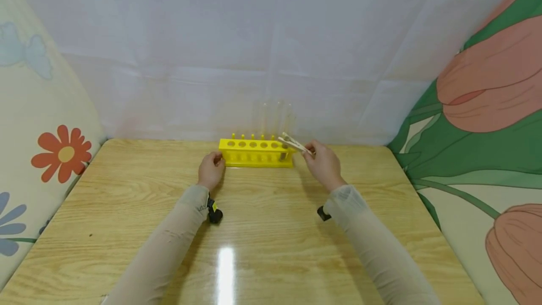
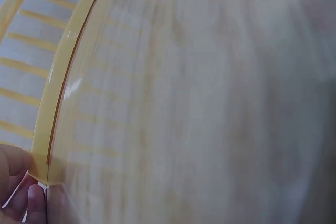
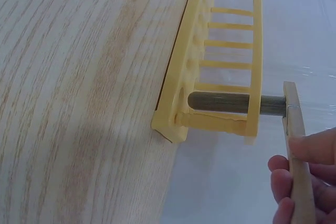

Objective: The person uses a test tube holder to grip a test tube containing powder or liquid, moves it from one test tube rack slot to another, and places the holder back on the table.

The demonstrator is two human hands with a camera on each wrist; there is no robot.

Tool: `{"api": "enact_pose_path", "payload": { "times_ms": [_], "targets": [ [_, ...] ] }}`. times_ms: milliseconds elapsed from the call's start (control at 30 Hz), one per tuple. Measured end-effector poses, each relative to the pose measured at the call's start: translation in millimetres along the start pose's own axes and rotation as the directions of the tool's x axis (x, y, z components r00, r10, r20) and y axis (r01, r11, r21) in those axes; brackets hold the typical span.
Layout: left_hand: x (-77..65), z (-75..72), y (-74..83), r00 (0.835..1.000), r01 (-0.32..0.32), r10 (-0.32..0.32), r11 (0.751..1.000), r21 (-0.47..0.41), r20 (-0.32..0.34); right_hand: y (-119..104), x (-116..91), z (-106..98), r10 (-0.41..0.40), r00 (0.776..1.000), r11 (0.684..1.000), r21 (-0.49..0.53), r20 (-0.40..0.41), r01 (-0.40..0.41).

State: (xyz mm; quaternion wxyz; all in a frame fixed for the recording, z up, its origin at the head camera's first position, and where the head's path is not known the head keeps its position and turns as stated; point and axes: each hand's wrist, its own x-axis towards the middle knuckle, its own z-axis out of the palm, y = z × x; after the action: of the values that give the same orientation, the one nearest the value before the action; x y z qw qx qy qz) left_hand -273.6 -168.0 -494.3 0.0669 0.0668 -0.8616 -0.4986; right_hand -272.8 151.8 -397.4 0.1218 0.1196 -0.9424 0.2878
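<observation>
A yellow test tube rack [image 1: 258, 164] stands near the table's back edge. At its left end, my left hand [image 1: 211, 171] grips the corner between thumb and fingers. My right hand [image 1: 323, 164] pinches a wooden test tube holder [image 1: 295, 144] beside the rack's right end. In the right wrist view the holder's jaws sit around a test tube [image 3: 220, 102] with dark contents. This tube passes through the rack's end hole on the right, its rounded bottom close over the base. The other holes along the top hold no tubes.
Faint clear glass tubes [image 1: 265, 119] rise behind the rack's right half, near a row of yellow pegs [image 1: 252, 136]. A white cloth [image 1: 190, 51] hangs behind the wooden table [image 1: 262, 220]. Flower-patterned cloths flank both sides.
</observation>
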Motion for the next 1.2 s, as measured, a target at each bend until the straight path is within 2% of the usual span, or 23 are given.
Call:
{"api": "enact_pose_path", "payload": {
  "times_ms": [300,867,1200],
  "targets": [
    [-2.3,0.0,4.0,1.000,0.020,-0.020,1.000,-0.002,0.008,-3.4,1.0,-5.5,0.005,1.000,1.000,0.007,-0.020,-0.005],
    [0.3,1.1,-0.3,1.000,0.005,-0.005,1.000,-0.009,0.012,-8.4,2.8,-11.4,-0.076,0.986,0.997,-0.020,-0.149,0.074],
    [-1.1,0.7,-0.8,1.000,-0.009,0.009,1.000,-0.004,0.005,-13.0,3.3,-16.6,-0.120,0.975,0.992,-0.059,-0.188,0.111]
  ]
}}
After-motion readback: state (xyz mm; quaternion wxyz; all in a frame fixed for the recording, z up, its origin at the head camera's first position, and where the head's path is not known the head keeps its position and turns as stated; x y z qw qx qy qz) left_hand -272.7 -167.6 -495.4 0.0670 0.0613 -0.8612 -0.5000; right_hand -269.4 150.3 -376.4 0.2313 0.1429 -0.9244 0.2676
